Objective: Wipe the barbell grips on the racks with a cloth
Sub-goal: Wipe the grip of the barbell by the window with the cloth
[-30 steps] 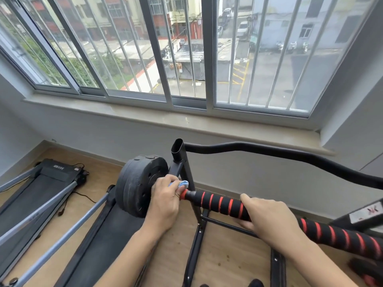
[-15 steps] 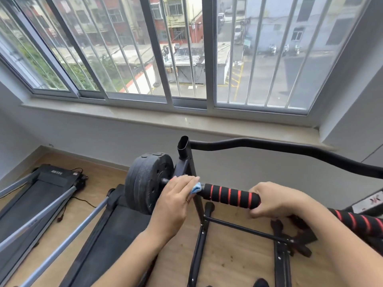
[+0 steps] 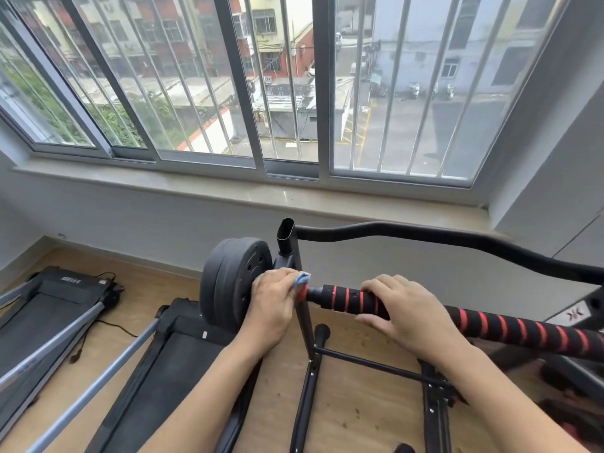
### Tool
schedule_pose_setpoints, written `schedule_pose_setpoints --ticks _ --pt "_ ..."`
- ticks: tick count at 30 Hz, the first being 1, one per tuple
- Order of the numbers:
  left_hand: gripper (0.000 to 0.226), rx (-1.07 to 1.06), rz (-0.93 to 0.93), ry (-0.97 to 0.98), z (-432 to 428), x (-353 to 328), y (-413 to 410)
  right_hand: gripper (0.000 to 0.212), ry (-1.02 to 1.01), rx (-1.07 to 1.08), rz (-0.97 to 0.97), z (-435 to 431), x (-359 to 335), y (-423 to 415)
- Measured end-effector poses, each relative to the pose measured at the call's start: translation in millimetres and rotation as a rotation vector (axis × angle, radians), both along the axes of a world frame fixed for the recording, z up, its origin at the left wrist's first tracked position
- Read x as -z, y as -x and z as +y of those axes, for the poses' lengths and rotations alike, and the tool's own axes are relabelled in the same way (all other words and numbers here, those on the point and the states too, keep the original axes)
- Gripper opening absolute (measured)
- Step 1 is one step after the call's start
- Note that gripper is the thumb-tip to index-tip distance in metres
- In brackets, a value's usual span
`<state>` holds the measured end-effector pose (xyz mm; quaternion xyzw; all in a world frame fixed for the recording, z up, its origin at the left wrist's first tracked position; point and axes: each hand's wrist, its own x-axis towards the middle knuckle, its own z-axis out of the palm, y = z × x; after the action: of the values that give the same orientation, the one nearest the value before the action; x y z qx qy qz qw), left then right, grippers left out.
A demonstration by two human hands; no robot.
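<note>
My left hand (image 3: 273, 310) clamps cloth (image 3: 302, 278) to bar (image 3: 315, 293) at the rack post (image 3: 293, 253); right hand (image 3: 410, 313) clasps the grip (image 3: 347, 299), steadying.

— What sort of place is this?
— A small home exercise room. Two treadmills (image 3: 58, 308) stand at the lower left, and a barbell (image 3: 523, 331) with black weight plates (image 3: 228, 282) sits on a rack (image 3: 291, 243) in the middle.
— Ground level?
— No. The barred window (image 3: 294, 93) across the top looks down on a street and rooftops. The floor (image 3: 353, 413) is wood.
</note>
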<state>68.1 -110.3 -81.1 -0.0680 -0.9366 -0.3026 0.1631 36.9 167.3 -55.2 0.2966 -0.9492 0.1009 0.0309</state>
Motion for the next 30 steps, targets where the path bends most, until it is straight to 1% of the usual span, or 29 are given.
schedule_pose_setpoints --ticks 2,3,5,6,7,9,10,12,13,14,16,18,20,21,22,23,24,25,26,28,30 --pt "0.038 0.036 -0.133 -0.159 3 -12 2 0.052 0.026 -0.014 -0.006 -3 0 -2" --pt "0.041 0.044 -0.223 -0.322 7 -22 0 0.050 0.086 -0.015 -0.039 -5 -3 -3" --pt "0.047 0.059 -0.345 -0.702 22 -47 -5 0.045 0.326 -0.001 -0.154 -13 -16 -7" --pt "0.047 0.081 -0.374 -0.839 32 -59 -9 0.043 0.482 0.012 -0.244 -20 -26 -10" --pt "0.046 0.110 -0.380 -0.915 41 -71 -11 0.043 0.652 0.018 -0.374 -28 -36 -13" --pt "0.044 0.222 -0.346 -0.980 55 -85 -15 0.044 0.996 0.008 -0.681 -46 -53 -17" --pt "0.043 0.262 -0.344 -1.019 59 -88 -15 0.044 1.134 0.025 -0.794 -52 -58 -18" --pt "0.042 0.306 -0.371 -1.067 64 -87 -12 0.045 1.313 0.096 -0.913 -58 -61 -17" --pt "0.041 0.305 -0.369 -1.040 65 -86 -9 0.043 1.345 0.127 -0.935 -57 -62 -16" --pt "0.040 0.296 -0.354 -0.991 65 -81 -6 0.041 1.335 0.148 -0.936 -54 -63 -13" --pt "0.037 0.272 -0.319 -0.832 56 -67 0 0.035 1.210 0.166 -0.856 -46 -65 -6" --pt "0.037 0.211 -0.293 -0.596 37 -49 8 0.027 1.015 0.184 -0.633 -38 -68 4" --pt "0.039 0.168 -0.302 -0.317 18 -32 10 0.018 0.773 0.225 -0.287 -30 -72 17" --pt "0.043 0.181 -0.266 -0.125 12 -25 10 0.017 0.644 0.213 -0.133 -28 -72 23" --pt "0.046 0.208 -0.215 0.096 10 -18 8 0.017 0.532 0.180 -0.050 -28 -69 29" --pt "0.048 0.227 -0.164 0.287 11 -11 7 0.017 0.447 0.137 -0.036 -30 -64 33" --pt "0.049 0.219 -0.128 0.412 13 -4 5 0.015 0.397 0.093 -0.076 -33 -57 36" --pt "0.048 0.188 -0.099 0.473 16 1 4 0.012 0.360 0.068 -0.142 -38 -46 38" --pt "0.046 0.152 -0.065 0.495 19 4 4 0.009 0.338 0.052 -0.209 -43 -36 37" --pt "0.039 0.091 0.028 0.535 26 7 6 0.012 0.332 0.046 -0.300 -51 -19 34" --pt "0.030 0.040 0.111 0.568 30 11 10 0.015 0.357 0.071 -0.304 -54 -9 31"
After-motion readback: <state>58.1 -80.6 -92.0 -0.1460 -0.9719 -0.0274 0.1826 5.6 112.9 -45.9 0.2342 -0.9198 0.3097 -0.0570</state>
